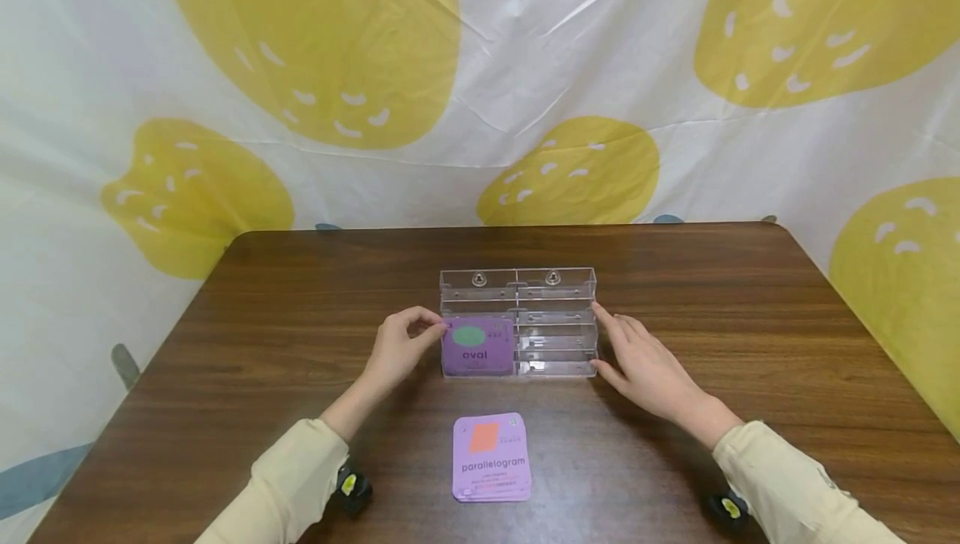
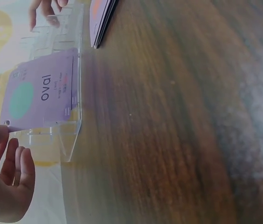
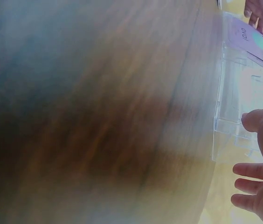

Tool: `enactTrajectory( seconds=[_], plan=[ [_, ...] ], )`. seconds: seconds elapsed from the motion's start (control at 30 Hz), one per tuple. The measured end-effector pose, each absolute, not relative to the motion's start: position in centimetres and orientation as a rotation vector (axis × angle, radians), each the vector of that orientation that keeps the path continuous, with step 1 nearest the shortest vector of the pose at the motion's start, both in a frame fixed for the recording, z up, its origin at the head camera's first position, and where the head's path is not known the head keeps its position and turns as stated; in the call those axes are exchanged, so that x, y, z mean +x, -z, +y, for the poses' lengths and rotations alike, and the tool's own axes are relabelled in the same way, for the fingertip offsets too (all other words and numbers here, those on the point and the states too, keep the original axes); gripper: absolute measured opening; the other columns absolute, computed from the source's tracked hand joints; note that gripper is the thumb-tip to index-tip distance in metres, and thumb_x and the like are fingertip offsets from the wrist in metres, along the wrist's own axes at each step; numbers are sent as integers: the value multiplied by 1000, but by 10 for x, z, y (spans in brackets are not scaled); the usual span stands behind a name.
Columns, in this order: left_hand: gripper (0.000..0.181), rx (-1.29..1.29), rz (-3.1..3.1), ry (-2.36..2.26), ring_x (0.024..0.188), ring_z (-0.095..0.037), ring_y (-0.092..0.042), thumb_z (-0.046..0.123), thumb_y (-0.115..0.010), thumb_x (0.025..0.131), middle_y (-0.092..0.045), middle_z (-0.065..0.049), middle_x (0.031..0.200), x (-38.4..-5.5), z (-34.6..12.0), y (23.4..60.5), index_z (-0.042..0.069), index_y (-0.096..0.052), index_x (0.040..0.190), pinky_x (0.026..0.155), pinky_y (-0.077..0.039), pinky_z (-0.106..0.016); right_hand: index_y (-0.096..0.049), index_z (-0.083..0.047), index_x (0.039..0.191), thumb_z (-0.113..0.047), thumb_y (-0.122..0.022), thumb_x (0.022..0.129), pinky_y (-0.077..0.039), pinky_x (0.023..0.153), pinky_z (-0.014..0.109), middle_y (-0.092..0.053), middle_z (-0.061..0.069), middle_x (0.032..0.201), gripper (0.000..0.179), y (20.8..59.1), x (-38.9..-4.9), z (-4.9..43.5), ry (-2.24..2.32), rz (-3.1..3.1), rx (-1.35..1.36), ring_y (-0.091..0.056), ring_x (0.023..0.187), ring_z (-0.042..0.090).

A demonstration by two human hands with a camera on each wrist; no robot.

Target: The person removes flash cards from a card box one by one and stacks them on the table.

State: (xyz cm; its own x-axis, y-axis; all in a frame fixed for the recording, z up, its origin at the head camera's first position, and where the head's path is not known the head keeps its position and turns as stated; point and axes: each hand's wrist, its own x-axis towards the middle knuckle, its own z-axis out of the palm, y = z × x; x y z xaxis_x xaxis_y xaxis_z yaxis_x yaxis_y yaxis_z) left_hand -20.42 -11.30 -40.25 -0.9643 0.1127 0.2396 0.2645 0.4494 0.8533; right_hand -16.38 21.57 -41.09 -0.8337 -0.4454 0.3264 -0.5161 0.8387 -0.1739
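A clear plastic card holder (image 1: 558, 342) with two columns of stepped pockets stands mid-table. In its lower left pocket is a purple card (image 1: 477, 352) with a green oval and the word "oval"; another card edge shows behind it in the left wrist view. My left hand (image 1: 399, 346) pinches that card's upper left corner between thumb and finger, as the left wrist view (image 2: 8, 172) also shows. At the holder's right side, my right hand (image 1: 648, 365) rests its extended fingertips and thumb against the clear edge. The right column of pockets holds no cards.
A small stack of purple cards (image 1: 491, 456), topped by one reading "parallelogram", lies on the brown wooden table (image 1: 300, 277) in front of the holder. Behind the table hangs a white curtain (image 1: 517, 44) with yellow fruit shapes.
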Motion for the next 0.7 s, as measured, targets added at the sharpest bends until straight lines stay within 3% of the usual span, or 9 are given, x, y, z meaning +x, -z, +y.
enactTrajectory(
  seconds=[0.27,0.47,0.7],
  plan=[
    [6,-280,-2514,1708,64,-24,-57,3,-62,83,-63,-11,75,-204,-111,397,-3,-62,84,54,-49,-24,-23,3,139,-22,-65,83,-41,90,46,-51,24,118,75,412,-164,216,-374,-2738,733,-47,109,35],
    [7,-291,-2475,1807,64,-21,-58,1,-60,85,-61,-13,77,-204,-110,395,-5,-60,87,62,-53,-40,-22,3,139,-22,-65,83,-41,91,47,-50,24,119,75,411,-164,216,-375,-2744,732,-46,110,35],
    [9,-304,-2452,1870,66,-16,-58,1,-58,86,-60,-15,80,-203,-112,392,-7,-59,90,61,-54,-32,-23,4,139,-22,-65,83,-41,91,47,-50,25,120,75,411,-164,215,-375,-2742,734,-46,110,35]
  ],
)
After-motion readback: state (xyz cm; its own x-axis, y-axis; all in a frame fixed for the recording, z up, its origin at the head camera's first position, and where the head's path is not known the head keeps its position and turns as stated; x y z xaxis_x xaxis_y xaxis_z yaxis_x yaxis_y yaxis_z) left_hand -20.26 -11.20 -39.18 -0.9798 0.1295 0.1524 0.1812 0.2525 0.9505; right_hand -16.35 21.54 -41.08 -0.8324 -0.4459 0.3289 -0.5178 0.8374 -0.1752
